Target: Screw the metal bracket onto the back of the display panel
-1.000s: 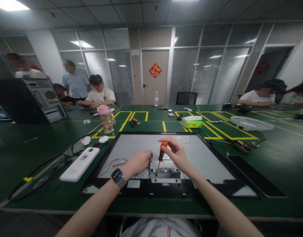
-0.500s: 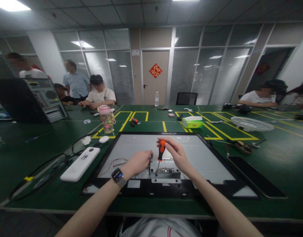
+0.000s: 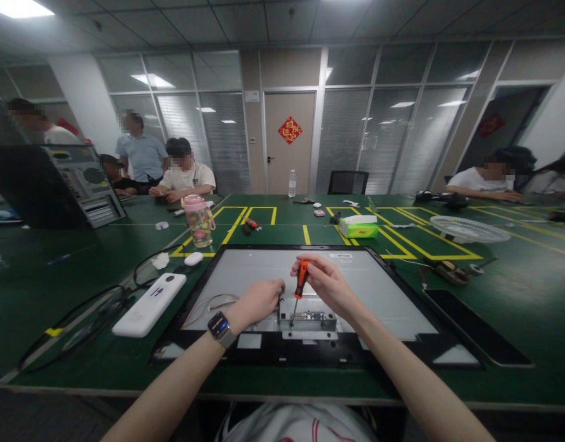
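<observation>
An orange-and-black screwdriver (image 3: 301,279) leans slightly, its handle held in the fingers of my right hand (image 3: 328,281). Its shaft runs down to the left part of a silver metal bracket (image 3: 329,322) that carries a small circuit board (image 3: 310,316). My left hand (image 3: 259,302), fingers closed, grips the bracket's left edge; the fingertips are partly hidden. The bracket rests on the near side of a flat display panel (image 3: 379,294) with a grey back and black frame. Thin wires (image 3: 213,302) lie on the panel left of my left hand.
Left of the panel lie a white power bank (image 3: 150,306), black cables (image 3: 93,319) and a pink-lidded bottle (image 3: 198,222). A black phone (image 3: 476,325) lies to the right. Behind stand a green tissue pack (image 3: 358,227) and a computer case (image 3: 75,187). Several people are around the table.
My right hand's fingers have curled a little more around the screwdriver handle, which has shifted slightly. My left hand and the bracket have stayed in place.
</observation>
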`<state>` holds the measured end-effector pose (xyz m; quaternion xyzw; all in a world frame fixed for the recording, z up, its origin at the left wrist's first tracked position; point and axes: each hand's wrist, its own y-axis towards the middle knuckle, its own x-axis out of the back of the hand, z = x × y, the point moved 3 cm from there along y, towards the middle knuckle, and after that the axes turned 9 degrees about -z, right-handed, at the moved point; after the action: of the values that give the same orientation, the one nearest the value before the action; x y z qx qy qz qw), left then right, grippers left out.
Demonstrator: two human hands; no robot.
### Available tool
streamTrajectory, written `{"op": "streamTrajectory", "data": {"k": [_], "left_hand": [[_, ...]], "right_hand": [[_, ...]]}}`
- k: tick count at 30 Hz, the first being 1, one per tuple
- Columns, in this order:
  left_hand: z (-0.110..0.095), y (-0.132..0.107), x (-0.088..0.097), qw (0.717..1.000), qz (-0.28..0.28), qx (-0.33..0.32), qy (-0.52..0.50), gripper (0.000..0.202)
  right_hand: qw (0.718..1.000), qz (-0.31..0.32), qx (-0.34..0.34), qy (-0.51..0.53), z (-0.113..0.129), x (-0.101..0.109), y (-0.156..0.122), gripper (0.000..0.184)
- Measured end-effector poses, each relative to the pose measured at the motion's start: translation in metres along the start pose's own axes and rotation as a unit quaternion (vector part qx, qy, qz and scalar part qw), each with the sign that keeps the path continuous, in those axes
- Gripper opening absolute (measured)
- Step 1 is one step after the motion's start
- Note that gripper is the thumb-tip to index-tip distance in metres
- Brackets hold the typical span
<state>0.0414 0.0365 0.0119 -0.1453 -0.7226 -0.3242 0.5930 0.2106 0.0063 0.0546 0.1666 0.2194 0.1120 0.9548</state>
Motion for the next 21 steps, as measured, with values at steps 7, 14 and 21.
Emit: {"op": "streamTrajectory", "data": {"k": [7, 14, 21], "left_hand": [[0.0030, 0.0005, -0.0039, 1.000, -0.002, -0.001, -0.003, 0.024], [0.0030, 0.0007, -0.0045, 1.000, -0.003, 0.001, -0.004, 0.021], [0.0019, 0.0002, -0.0019, 1.000, 0.005, 0.001, -0.005, 0.022]], "right_hand": [[1.000, 0.023, 0.009, -0.003, 0.0007, 0.0006, -0.0016, 0.017], [0.998, 0.055, -0.007, 0.012, 0.0051, -0.0035, -0.0033, 0.018], [0.998, 0.061, -0.009, -0.015, 0.0084, -0.0064, -0.0052, 0.018]]}}
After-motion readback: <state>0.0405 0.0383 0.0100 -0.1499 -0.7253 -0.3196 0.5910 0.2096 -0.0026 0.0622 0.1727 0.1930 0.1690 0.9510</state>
